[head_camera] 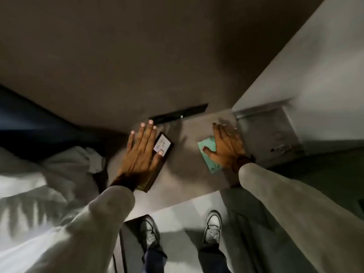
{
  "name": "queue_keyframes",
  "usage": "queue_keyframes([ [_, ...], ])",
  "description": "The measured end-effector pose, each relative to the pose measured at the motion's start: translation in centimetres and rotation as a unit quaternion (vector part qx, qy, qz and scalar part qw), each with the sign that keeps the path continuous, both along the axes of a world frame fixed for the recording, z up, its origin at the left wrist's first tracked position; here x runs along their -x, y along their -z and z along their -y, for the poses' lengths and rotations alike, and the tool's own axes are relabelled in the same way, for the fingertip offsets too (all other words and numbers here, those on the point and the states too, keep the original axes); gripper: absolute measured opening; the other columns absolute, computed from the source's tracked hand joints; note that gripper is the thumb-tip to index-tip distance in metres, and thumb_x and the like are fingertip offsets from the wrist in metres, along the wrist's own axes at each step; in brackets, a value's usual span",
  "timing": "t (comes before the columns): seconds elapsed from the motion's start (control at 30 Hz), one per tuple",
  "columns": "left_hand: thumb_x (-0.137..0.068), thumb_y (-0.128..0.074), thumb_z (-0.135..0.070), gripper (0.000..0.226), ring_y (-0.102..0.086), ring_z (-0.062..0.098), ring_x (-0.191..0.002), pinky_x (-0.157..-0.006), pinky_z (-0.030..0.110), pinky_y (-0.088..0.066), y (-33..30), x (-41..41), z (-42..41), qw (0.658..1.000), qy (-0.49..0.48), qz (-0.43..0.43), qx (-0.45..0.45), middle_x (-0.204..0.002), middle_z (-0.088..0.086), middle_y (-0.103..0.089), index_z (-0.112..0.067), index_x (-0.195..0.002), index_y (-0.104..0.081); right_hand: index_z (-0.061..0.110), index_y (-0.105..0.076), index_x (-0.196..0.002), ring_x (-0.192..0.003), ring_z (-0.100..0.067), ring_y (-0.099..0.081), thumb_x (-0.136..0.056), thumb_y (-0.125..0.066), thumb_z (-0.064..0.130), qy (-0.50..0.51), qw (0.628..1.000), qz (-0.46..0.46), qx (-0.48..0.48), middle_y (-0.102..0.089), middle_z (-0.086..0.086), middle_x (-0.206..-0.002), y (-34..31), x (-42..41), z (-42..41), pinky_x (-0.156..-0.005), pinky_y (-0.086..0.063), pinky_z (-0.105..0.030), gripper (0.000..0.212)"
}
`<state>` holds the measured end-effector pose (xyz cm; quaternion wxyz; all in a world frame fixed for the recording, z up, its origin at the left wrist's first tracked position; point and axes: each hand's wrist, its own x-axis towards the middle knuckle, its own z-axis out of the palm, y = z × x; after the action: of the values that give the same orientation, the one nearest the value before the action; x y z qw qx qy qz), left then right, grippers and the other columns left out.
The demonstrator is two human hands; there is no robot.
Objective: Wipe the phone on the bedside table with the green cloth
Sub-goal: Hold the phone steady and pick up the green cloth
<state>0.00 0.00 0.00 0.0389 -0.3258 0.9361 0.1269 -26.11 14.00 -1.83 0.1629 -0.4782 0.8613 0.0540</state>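
**Both hands flat on the tabletop: phone under your left, green cloth under your right**

Nearest to you: two pale shoes on a light floor, dark trouser legs above them. At your left, rumpled white bedding.

Your sleeves: both pale, reaching forward from the bottom corners of the head view.

Left hand: spread wide, palm down, fingers extended. It lies on the phone, a dark slab resting flat on the left part of the grey tabletop. The thumb touches the lit screen, which shows small marks too blurred to read. The near corner of the phone shows beside your wrist, with a yellowish patch on it.

Right hand: also spread and palm down, pressing flat on the green cloth. The cloth lies on the right part of the tabletop, well apart from the phone, with bare surface between them. Its edges show to the left of the hand and near the wrist.

Just beyond the right hand: a grey box-like object, detail unclear.

Farther: a dark narrow strip at the back edge of the tabletop, below a brown wall.
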Motion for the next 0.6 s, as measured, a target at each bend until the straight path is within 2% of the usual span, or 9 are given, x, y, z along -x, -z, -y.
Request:
queue_keyframes([
  [0.1, -0.101, -0.028, -0.047, 0.078, -0.010, 0.036, -0.161, -0.129, 0.056, -0.013, 7.5, -0.8, -0.1, 1.000, -0.001, 0.020, 0.010, -0.173, 0.018, -0.009, -0.003, -0.164, -0.015, 0.007, -0.012, -0.158, -0.148, -0.037, -0.032, -0.088, -0.055, 0.058, 0.132, 0.988, 0.077, -0.001, -0.032, -0.019, -0.160, 9.2, 1.3, -0.3, -0.123, -0.021, -0.053, 0.096],
  [0.17, -0.103, -0.031, -0.045, 0.077, -0.011, 0.036, -0.161, -0.129, 0.057, -0.014, 11.8, -2.0, -0.5, 1.000, 0.000, 0.020, 0.020, -0.173, 0.018, -0.010, -0.001, -0.164, -0.017, 0.002, -0.006, -0.157, -0.151, -0.039, -0.025, -0.093, -0.054, 0.052, 0.264, 0.948, 0.179, -0.016, -0.023, -0.022, -0.163, 14.0, 2.1, -0.2, -0.124, -0.021, -0.050, 0.094],
  [0.23, -0.104, -0.031, -0.045, 0.077, -0.008, 0.035, -0.162, -0.130, 0.055, -0.011, 14.8, -2.9, -0.6, 1.000, 0.012, 0.018, 0.017, -0.174, 0.018, -0.007, 0.000, -0.164, -0.014, -0.004, -0.017, -0.153, -0.147, -0.041, -0.030, -0.094, -0.055, 0.046, 0.328, 0.925, 0.190, -0.009, -0.029, -0.026, -0.158, 17.4, 2.4, -0.1, -0.121, -0.028, -0.048, 0.086],
  [0.3, -0.104, -0.030, -0.048, 0.079, -0.005, 0.034, -0.162, -0.131, 0.053, -0.008, 16.4, -3.4, -0.7, 1.000, 0.018, 0.013, 0.019, -0.174, 0.018, -0.004, -0.001, -0.164, -0.011, -0.005, -0.036, -0.144, -0.140, -0.043, -0.037, -0.092, -0.056, 0.043, 0.316, 0.940, 0.131, 0.005, -0.041, -0.029, -0.148, 18.8, 1.8, -0.1, -0.117, -0.032, -0.046, 0.074],
  [0.37, -0.104, -0.029, -0.051, 0.080, -0.002, 0.032, -0.163, -0.131, 0.052, -0.007, 17.3, -3.8, -0.7, 1.000, 0.013, 0.019, 0.013, -0.175, 0.016, -0.003, -0.003, -0.165, -0.008, -0.005, -0.042, -0.140, -0.137, -0.042, -0.039, -0.091, -0.056, 0.043, 0.311, 0.944, 0.113, 0.017, -0.044, -0.029, -0.144, 19.5, 0.9, 0.1, -0.117, -0.032, -0.045, 0.070],
  [0.43, -0.104, -0.030, -0.052, 0.081, -0.003, 0.032, -0.163, -0.131, 0.053, -0.008, 17.6, -4.0, -0.7, 1.000, 0.014, 0.012, 0.014, -0.175, 0.016, -0.003, -0.003, -0.165, -0.007, -0.004, -0.044, -0.137, -0.131, -0.043, -0.046, -0.088, -0.060, 0.044, 0.340, 0.932, 0.124, 0.036, -0.050, -0.028, -0.140, 19.8, 0.2, 0.0, -0.110, -0.039, -0.046, 0.070],
  [0.53, -0.103, -0.032, -0.054, 0.084, -0.001, 0.030, -0.163, -0.131, 0.053, -0.009, 17.6, -4.2, -0.3, 1.000, 0.027, 0.006, 0.012, -0.176, 0.014, -0.001, -0.004, -0.165, -0.006, 0.001, -0.049, -0.130, -0.121, -0.042, -0.059, -0.083, -0.071, 0.041, 0.445, 0.870, 0.198, 0.074, -0.061, -0.023, -0.131, 19.5, -0.1, 0.3, -0.099, -0.051, -0.050, 0.065],
  [0.6, -0.102, -0.034, -0.056, 0.087, 0.001, 0.029, -0.163, -0.131, 0.053, -0.009, 17.4, -4.4, -0.1, 0.999, 0.036, 0.008, 0.001, -0.176, 0.013, 0.003, -0.005, -0.166, -0.004, 0.001, -0.054, -0.132, -0.124, -0.038, -0.060, -0.080, -0.075, 0.042, 0.486, 0.838, 0.240, 0.065, -0.062, -0.021, -0.134, 19.6, -0.1, 0.4, -0.101, -0.052, -0.050, 0.068],
])
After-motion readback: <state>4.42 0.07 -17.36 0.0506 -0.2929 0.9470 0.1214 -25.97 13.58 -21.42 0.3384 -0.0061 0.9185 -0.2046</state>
